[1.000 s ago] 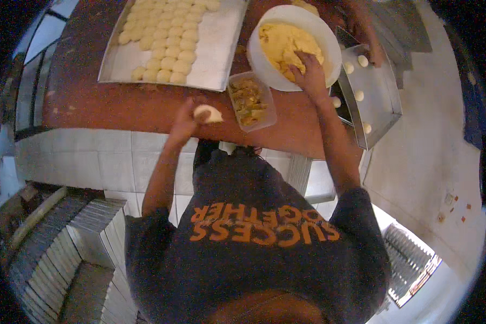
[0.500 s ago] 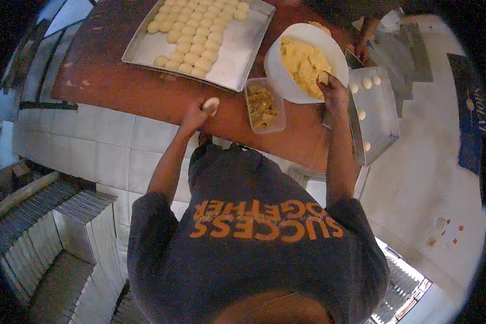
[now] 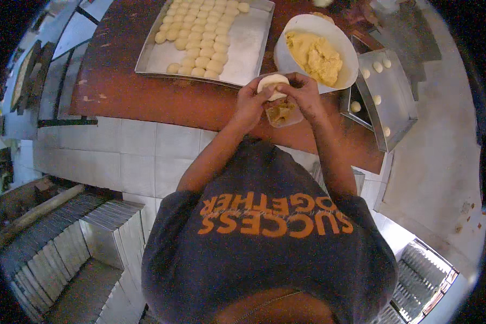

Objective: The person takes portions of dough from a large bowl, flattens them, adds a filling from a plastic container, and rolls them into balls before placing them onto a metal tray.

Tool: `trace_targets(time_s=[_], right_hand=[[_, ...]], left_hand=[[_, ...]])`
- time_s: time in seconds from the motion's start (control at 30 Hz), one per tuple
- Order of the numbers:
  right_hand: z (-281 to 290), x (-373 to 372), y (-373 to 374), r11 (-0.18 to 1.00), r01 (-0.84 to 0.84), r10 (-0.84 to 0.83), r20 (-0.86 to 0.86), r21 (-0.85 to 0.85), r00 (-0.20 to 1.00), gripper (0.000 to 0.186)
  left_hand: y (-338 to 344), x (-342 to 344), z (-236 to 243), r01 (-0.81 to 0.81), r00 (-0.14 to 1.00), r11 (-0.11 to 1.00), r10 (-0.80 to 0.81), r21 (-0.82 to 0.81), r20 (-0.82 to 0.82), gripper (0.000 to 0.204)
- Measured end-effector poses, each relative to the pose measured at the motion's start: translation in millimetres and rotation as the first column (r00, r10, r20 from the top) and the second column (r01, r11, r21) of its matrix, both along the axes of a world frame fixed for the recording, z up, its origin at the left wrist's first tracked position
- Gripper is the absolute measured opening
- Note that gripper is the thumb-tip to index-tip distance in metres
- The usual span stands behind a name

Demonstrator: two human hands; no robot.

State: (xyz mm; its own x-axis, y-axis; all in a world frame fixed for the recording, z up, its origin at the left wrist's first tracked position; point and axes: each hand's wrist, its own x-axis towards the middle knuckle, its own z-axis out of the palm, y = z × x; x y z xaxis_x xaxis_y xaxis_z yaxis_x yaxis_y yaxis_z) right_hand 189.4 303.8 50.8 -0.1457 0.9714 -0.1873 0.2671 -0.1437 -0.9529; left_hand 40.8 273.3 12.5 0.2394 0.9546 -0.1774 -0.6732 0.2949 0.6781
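Observation:
My left hand (image 3: pixel 248 105) and my right hand (image 3: pixel 306 96) are together above the near edge of the table, fingers curled round a flattened round piece of pale dough (image 3: pixel 273 82). Both thumbs press at its near side; whether any filling sits inside is hidden. Just below the hands stands a clear plastic tub (image 3: pixel 298 120) with brownish-yellow pieces in it, partly covered by them. A white bowl (image 3: pixel 351 60) of yellow filling (image 3: pixel 318 56) is just beyond my right hand. Farther left, rows of smooth dough balls (image 3: pixel 202 40) lie on a metal tray (image 3: pixel 245 63).
At the right, a metal tray (image 3: pixel 397 105) holds a few dough balls, with another ball (image 3: pixel 355 107) beside its wall. The reddish-brown table (image 3: pixel 113 89) ends close to my body. Racks of stacked metal trays (image 3: pixel 54 259) stand at lower left.
My right hand has left the yellow filling in the bowl and moved left. My left hand has brought the dough rightward, and both hands now meet on it over the tub.

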Motion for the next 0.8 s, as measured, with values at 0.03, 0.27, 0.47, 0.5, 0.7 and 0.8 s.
trace_targets(time_s=[0.03,0.27,0.47,0.5,0.7,0.8], right_hand=[[-4,-4,-4,0.993,0.115,-0.115,-0.041,0.009,0.992,0.033],[-19,-24,-7,0.743,0.109,-0.295,0.177,0.661,0.939,0.028],[23,5,-16,0.904,0.103,-0.104,-0.022,0.415,0.994,0.029],[28,12,-22,0.938,0.139,-0.099,-0.139,0.318,0.985,0.029],[9,66,-25,0.719,-0.197,-0.119,0.398,0.666,0.910,0.018],[3,102,-41,0.940,0.032,-0.062,0.077,0.340,0.995,0.017]], left_hand=[[-1,-1,-3,0.000,0.998,1.000,0.000,-0.006,-0.071,0.030],[2,30,15,-0.129,0.842,0.988,0.154,-0.085,0.517,0.042],[-9,43,34,0.034,0.871,0.997,0.002,-0.064,0.491,0.038],[-8,49,30,0.015,0.886,0.997,0.020,-0.071,0.464,0.035],[7,99,15,-0.048,0.944,0.992,0.084,-0.120,0.319,0.020],[-12,134,17,-0.056,0.977,0.997,0.042,-0.062,-0.209,0.028]])
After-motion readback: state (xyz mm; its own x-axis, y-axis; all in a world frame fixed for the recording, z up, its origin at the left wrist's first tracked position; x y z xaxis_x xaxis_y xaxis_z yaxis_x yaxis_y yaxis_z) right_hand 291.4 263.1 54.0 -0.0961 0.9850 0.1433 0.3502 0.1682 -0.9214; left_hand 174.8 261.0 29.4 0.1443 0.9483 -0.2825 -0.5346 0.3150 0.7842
